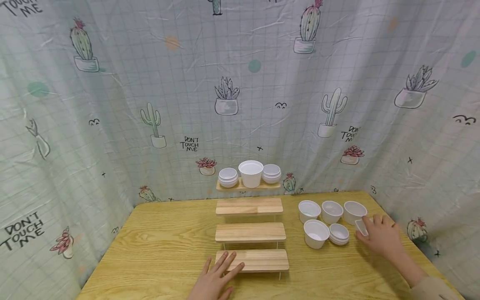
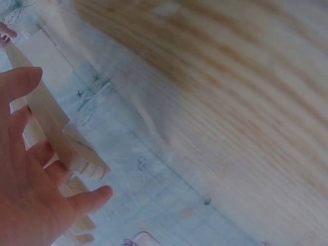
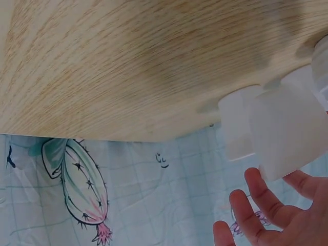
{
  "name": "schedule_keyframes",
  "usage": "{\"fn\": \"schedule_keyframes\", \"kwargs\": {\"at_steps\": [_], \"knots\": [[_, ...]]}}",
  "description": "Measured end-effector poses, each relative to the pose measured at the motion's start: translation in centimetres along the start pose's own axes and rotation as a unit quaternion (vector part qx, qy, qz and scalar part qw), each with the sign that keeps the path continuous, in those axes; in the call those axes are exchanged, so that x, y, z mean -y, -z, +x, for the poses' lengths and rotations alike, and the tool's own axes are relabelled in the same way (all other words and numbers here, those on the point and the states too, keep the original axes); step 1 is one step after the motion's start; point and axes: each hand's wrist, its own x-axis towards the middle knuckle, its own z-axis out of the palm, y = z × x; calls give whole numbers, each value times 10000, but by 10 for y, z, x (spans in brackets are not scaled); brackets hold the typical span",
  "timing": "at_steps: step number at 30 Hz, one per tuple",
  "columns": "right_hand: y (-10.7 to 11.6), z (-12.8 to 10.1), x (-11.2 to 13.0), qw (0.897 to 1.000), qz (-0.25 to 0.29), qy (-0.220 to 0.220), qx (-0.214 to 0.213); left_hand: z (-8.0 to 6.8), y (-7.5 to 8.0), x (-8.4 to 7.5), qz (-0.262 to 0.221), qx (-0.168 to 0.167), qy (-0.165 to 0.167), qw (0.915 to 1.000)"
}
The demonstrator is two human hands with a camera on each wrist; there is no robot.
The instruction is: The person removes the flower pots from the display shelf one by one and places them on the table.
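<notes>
My left hand point(image 1: 213, 280) lies with spread fingers at the left end of the lowest wooden shelf board point(image 1: 262, 260), fingertips over its top. In the left wrist view that hand point(image 2: 36, 169) has its fingers apart beside the stepped boards. At the right, my right hand point(image 1: 383, 236) pinches the rim of a white plastic cup point(image 1: 361, 227) between thumb and fingers. The right wrist view has this cup point(image 3: 287, 130) with a finger and the thumb at its rim. Several white cups and bowls, among them a round bowl point(image 1: 354, 212), stand just left of it.
On the top shelf board sit a tall white cup point(image 1: 251, 174) and stacked small bowls point(image 1: 228, 177) to either side of it. Two bare boards, one point(image 1: 249, 206) behind the other, come between. A cactus-print curtain point(image 1: 240, 83) hangs round the wooden table point(image 1: 161, 241).
</notes>
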Motion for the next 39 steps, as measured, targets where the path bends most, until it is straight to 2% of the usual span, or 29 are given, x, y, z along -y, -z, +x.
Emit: {"fn": "schedule_keyframes", "kwargs": {"at_steps": [23, 33, 39], "knots": [[-13, 0, 4, 9998, 187, 4, 56, 2, 7, -3, -345, 235, 123, 9991], [-19, 0, 1, 9992, 179, -81, 336, 2, 8, -3, -363, 199, 141, 9990], [-23, 2, 2, 9993, 166, -84, 309, 1, 6, -1, -391, 146, 138, 9990]]}}
